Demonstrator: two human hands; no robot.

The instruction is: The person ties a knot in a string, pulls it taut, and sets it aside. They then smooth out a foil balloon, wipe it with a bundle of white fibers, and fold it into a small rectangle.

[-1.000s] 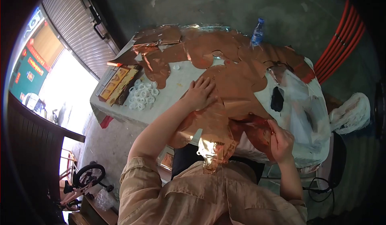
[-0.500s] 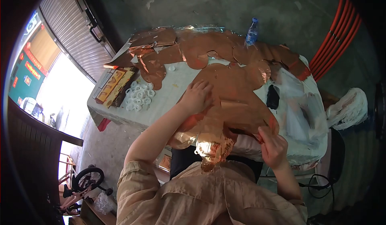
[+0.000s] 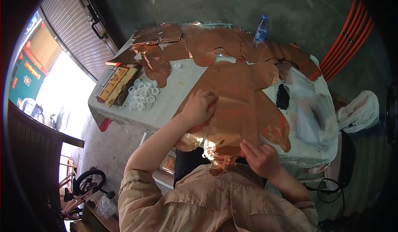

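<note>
At bottom centre, the copper-brown foil sheet (image 3: 234,103) lies creased, its near end crinkled and shiny; the right hand (image 3: 262,159) pinches its edge, the left (image 3: 200,108) presses, fingers curled. Upper right, a clear bottle (image 3: 261,30) holds liquid.

I see my left hand (image 3: 201,107) loosely curled, well out from the shirt (image 3: 203,192). My right hand (image 3: 262,159) pinches thumb against finger, nearer the shirt.
</note>
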